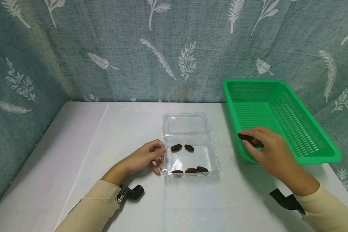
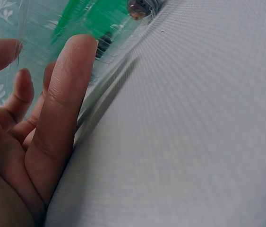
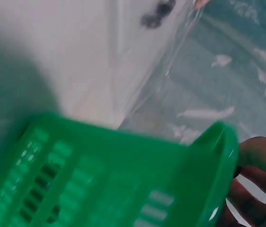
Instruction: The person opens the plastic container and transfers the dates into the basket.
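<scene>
A clear plastic clamshell box (image 1: 216, 161) lies open mid-table with several dark dates (image 1: 189, 148) inside. My left hand (image 1: 150, 155) rests at its left wall; in the left wrist view the fingers (image 2: 62, 109) lie straight against the clear wall (image 2: 43, 28). My right hand (image 1: 268, 148) pinches one dark date (image 1: 247, 138) over the near left corner of the green basket (image 1: 307, 129). The right wrist view shows the basket rim (image 3: 99, 179) blurred, with my fingers (image 3: 260, 161) beside it.
The white table (image 1: 104, 145) is backed by a teal leaf-print curtain (image 1: 119, 48) on the far and left sides. The box's lid (image 1: 186, 123) lies flat behind it. The green basket stands at the right, close to the curtain.
</scene>
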The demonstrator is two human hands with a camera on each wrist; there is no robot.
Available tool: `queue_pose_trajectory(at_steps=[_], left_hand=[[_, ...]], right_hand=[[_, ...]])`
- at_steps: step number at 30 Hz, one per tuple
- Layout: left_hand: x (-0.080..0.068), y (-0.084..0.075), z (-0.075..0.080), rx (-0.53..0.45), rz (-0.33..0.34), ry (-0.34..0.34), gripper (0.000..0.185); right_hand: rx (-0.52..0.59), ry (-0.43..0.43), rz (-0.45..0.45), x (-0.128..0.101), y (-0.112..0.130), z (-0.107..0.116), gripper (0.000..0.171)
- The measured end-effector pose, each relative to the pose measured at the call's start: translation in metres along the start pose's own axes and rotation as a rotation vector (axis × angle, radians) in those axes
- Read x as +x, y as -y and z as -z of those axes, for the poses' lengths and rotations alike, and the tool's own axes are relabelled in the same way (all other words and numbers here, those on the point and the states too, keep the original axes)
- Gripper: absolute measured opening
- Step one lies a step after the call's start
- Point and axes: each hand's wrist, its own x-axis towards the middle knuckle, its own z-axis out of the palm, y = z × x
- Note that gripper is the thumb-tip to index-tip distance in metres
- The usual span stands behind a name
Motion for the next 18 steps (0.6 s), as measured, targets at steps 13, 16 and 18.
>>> queue_pose_trajectory(at_steps=[13, 16, 18], left_hand=[[0.000, 0.000, 0.001, 0.003, -0.003, 0.002, 0.030], [0.000, 0.000, 0.001, 0.001, -0.003, 0.006, 0.029], [0.000, 0.000, 0.001, 0.003, -0.010, 0.009, 0.029]], right_hand=[[-0.109, 0.175, -0.198, -0.005, -0.057, 0.014, 0.026], [-0.103, 0.258, -0.257, -0.004, -0.067, 0.016, 0.023], [-0.092, 0.312, -0.289, -0.001, -0.071, 0.017, 0.022]])
